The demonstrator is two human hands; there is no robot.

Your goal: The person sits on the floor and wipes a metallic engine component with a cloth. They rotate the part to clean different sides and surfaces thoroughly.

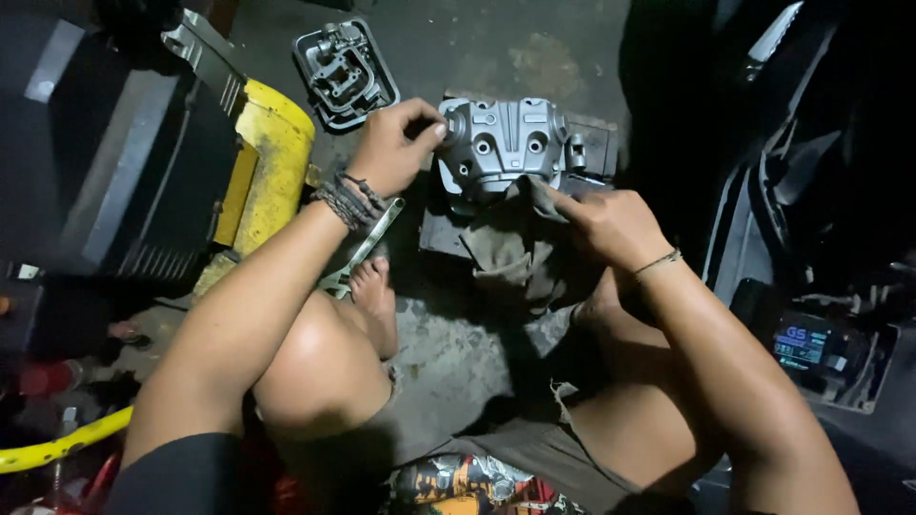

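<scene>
Person sits on the concrete floor (448, 353), knees apart, an engine cover (510, 143) lying between the feet.

Left hand (391, 143): fingers curled shut around the round port at the cover's left end, thumb and forefinger pinching its rim. What sits inside that pinch I cannot tell; the fingertips hide it.

Right hand (611, 224): fingers closed on a dirty grey rag (510, 248), forefinger stretched forward and pressing the cloth against the cover's near edge, just beyond the fingertip.

Progress, as I judge it: wiping is under way. The cover's upper face beyond the right fingers looks fairly clean and pale grey; the near edge under the rag is hidden, so how much grime is left there I cannot say. The cover is off any engine and rests on a dark flat slab.

Containers: none with clear contents. A second cast engine part (345, 72) lies on the floor beyond the left fingers, well apart, open side up, with small fittings in its hollow. A wrench (367, 250) lies behind the left wrist, beside a bare foot (370, 286). A yellow and black machine (258, 162) stands left of the left hand.
</scene>
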